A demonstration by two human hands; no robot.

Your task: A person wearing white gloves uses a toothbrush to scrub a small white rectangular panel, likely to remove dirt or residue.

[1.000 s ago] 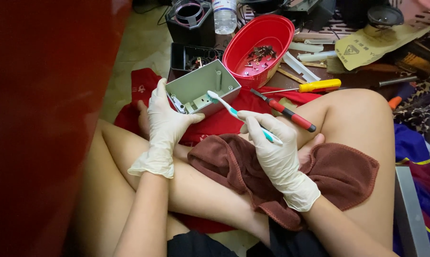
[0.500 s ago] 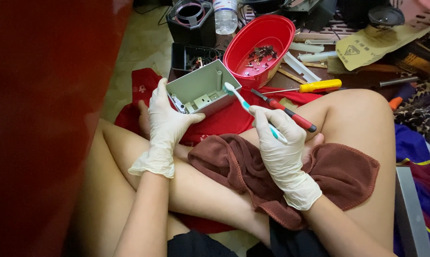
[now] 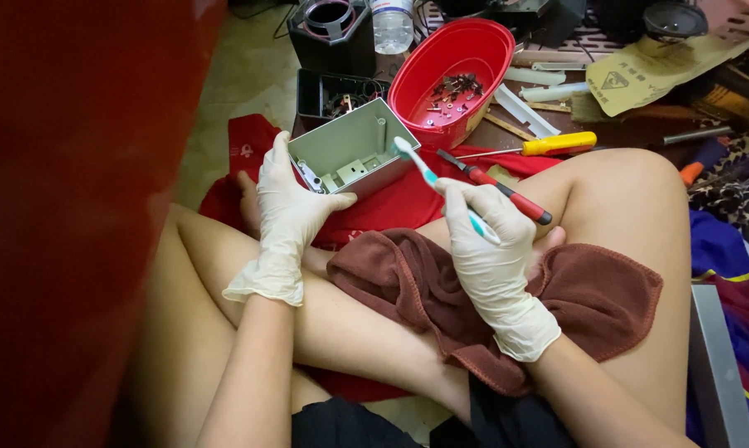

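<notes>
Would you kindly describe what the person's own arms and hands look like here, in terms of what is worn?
Both the left hand and the right hand wear thin, cream-white disposable gloves, slightly wrinkled, with loose cuffs ending just past the wrists. The forearms above the cuffs are bare: no sleeves, watch or jewellery show. The gloves carry no visible markings.

the open grey rectangular metal casing (image 3: pixel 354 149) is closed in behind by the red oval plastic basin (image 3: pixel 457 70) and the black square tray (image 3: pixel 329 95), both just beside it. the red-handled screwdriver (image 3: pixel 499 189) and yellow-handled screwdriver (image 3: pixel 549 145) lie across the right side. the large red panel (image 3: pixel 76 207) walls off the left. free passage remains over the brown towel (image 3: pixel 590 294) and the red cloth (image 3: pixel 399 203).
</notes>
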